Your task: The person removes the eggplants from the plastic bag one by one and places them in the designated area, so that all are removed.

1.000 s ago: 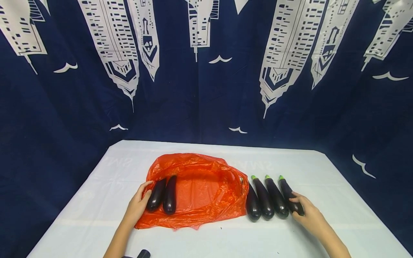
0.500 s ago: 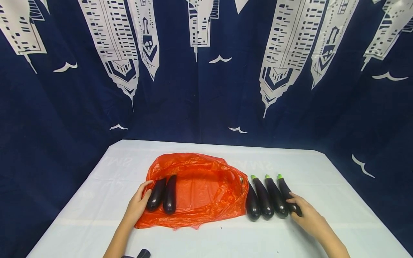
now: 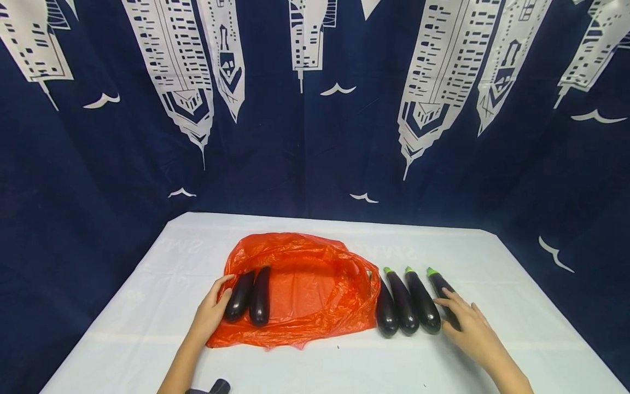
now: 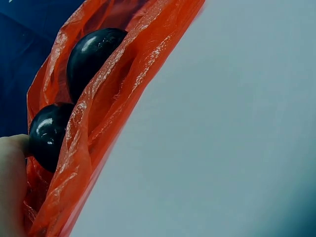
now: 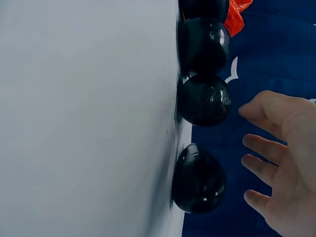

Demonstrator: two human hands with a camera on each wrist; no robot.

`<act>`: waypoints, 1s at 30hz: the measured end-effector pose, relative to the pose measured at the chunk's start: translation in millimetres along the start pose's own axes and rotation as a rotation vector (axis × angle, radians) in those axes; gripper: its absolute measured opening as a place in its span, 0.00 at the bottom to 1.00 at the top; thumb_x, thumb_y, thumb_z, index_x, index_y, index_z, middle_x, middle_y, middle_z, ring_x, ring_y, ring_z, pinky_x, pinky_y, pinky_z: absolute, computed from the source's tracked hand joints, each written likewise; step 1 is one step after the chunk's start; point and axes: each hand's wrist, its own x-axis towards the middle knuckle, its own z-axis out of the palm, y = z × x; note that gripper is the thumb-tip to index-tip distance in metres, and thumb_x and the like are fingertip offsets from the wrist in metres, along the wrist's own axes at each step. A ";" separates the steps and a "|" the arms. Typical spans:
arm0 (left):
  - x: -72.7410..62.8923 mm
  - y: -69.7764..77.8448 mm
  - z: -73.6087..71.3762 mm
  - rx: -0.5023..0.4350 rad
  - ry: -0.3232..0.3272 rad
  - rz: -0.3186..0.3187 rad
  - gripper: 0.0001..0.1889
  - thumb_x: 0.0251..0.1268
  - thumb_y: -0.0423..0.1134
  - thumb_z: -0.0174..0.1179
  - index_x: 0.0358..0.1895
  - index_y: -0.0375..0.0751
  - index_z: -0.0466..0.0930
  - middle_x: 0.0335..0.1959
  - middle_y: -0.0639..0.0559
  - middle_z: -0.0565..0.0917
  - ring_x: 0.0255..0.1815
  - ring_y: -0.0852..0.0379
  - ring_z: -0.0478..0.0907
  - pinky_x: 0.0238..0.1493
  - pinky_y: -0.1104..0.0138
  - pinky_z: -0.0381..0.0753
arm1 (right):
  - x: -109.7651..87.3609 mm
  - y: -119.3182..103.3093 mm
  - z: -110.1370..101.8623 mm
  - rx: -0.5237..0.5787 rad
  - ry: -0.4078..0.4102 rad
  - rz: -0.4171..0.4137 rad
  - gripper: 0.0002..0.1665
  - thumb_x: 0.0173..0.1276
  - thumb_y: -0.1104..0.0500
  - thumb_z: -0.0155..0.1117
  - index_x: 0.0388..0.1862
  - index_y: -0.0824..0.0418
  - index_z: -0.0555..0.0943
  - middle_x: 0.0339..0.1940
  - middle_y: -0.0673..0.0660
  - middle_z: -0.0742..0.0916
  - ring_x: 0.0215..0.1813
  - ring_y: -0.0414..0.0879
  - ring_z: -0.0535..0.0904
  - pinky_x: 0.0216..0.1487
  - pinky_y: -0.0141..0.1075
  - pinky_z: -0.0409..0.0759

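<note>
My left hand [image 3: 213, 311] holds the left rim of a red plastic bag [image 3: 305, 328], thumb against one of two eggplants lying in its mouth; its lower fingers are hidden. In the left wrist view, those eggplants [image 4: 49, 136] show their rounded ends inside the bag [image 4: 133, 94]. My right hand [image 3: 470, 328], fingers spread, hovers over the rightmost eggplant [image 3: 437, 282], hiding part of it. The right wrist view shows a gap between this hand [image 5: 286, 158] and the eggplant [image 5: 198, 180] lying apart from the others.
Several more eggplants [image 3: 403, 303] with green stem ends lie side by side right of the bag, the nearest one against it. They rest on a white table [image 3: 344, 366]. A dark blue curtain [image 3: 315, 153] with white building prints hangs behind.
My right hand has loosened from the rightmost eggplant and spread its fingers. That eggplant first shifted slightly left, then back right, leaving a wider gap. My left hand and the bag stay put.
</note>
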 end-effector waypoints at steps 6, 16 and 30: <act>0.9 -1.3 0.2 -0.010 0.004 0.006 0.23 0.69 0.53 0.42 0.64 0.50 0.61 0.65 0.37 0.65 0.66 0.35 0.60 0.61 0.37 0.56 | -0.2 -7.9 0.5 -0.039 0.063 -0.046 0.26 0.56 0.61 0.63 0.55 0.62 0.72 0.63 0.70 0.70 0.61 0.69 0.65 0.66 0.62 0.46; 0.5 -0.2 0.1 -0.007 -0.004 -0.010 0.22 0.70 0.51 0.42 0.64 0.50 0.61 0.66 0.37 0.64 0.66 0.35 0.59 0.62 0.38 0.55 | 2.0 -25.2 -5.2 -0.054 0.086 -0.069 0.27 0.58 0.57 0.63 0.57 0.58 0.70 0.63 0.68 0.70 0.61 0.67 0.66 0.70 0.58 0.41; 0.1 0.0 -0.1 0.007 -0.006 -0.012 0.23 0.70 0.53 0.41 0.64 0.51 0.60 0.66 0.37 0.64 0.66 0.35 0.59 0.62 0.37 0.55 | 6.5 -55.8 -10.8 -0.078 0.164 -0.150 0.28 0.58 0.55 0.64 0.58 0.56 0.70 0.62 0.64 0.73 0.61 0.62 0.68 0.69 0.53 0.50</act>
